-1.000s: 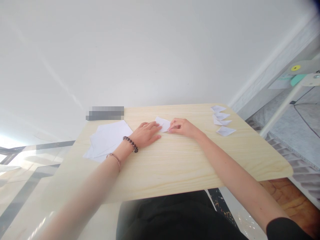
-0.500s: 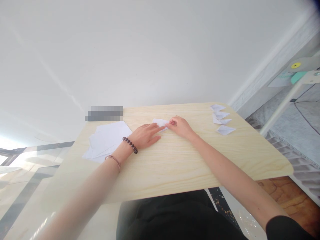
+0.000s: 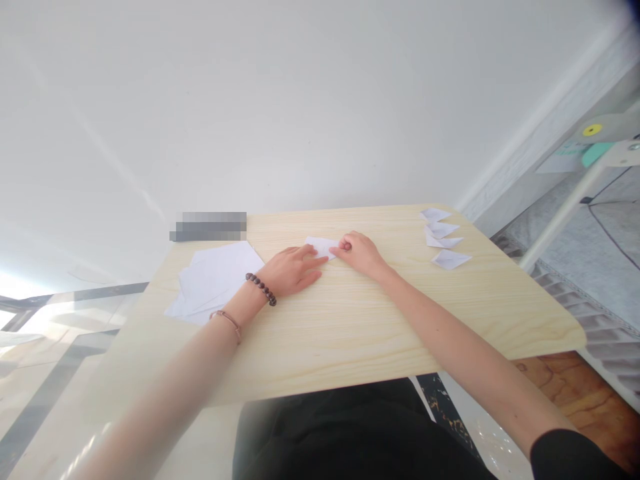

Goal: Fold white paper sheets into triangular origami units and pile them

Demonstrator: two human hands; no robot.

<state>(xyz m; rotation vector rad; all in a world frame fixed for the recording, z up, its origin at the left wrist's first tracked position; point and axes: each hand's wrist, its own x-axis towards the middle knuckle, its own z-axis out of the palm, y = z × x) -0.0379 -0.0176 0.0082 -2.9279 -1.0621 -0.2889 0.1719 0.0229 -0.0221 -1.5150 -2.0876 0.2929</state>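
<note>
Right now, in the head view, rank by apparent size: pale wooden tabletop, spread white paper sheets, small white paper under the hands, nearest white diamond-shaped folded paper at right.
1. Wooden tabletop
2. Spread sheets
3. Small paper and diamond-shaped paper: too alike to rank; the small one is partly covered.

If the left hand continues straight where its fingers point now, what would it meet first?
The left hand rests on the paper; next in line is probably the right hand, though depth is unclear.
</note>
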